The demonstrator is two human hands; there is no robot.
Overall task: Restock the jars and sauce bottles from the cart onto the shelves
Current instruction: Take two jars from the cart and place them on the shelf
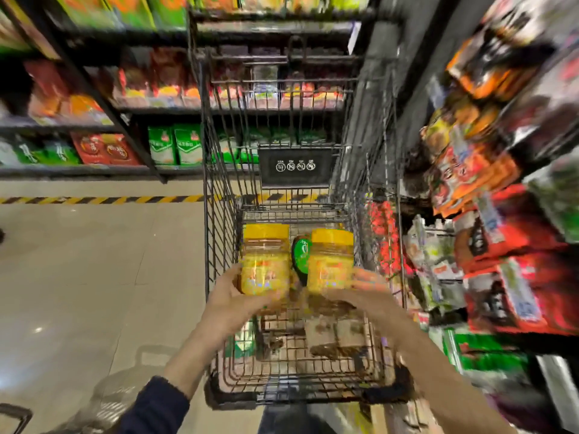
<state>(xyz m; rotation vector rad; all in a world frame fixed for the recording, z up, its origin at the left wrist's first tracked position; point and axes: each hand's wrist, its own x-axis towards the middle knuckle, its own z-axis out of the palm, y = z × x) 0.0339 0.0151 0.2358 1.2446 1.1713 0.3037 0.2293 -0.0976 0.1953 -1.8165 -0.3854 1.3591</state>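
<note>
Over a black wire cart [219, 189] I hold two jars with yellow lids and yellow labels. My left hand [232, 303] grips the left jar [265, 261] from below and from its left side. My right hand [366, 292] grips the right jar [330, 261] at its base. Both jars stand upright, side by side, above the cart basket. A green-and-black packet or bottle [301, 255] shows between them, lower in the cart. More dark items lie blurred on the cart's floor [329, 349].
Shelves of red, orange and green packets [175, 148] run across the far side behind the cart. A rack of hanging snack packets [476, 189] crowds the right side, close to the cart. Beige floor tiles [94, 261] and a yellow-black striped line [94, 200] lie to the left.
</note>
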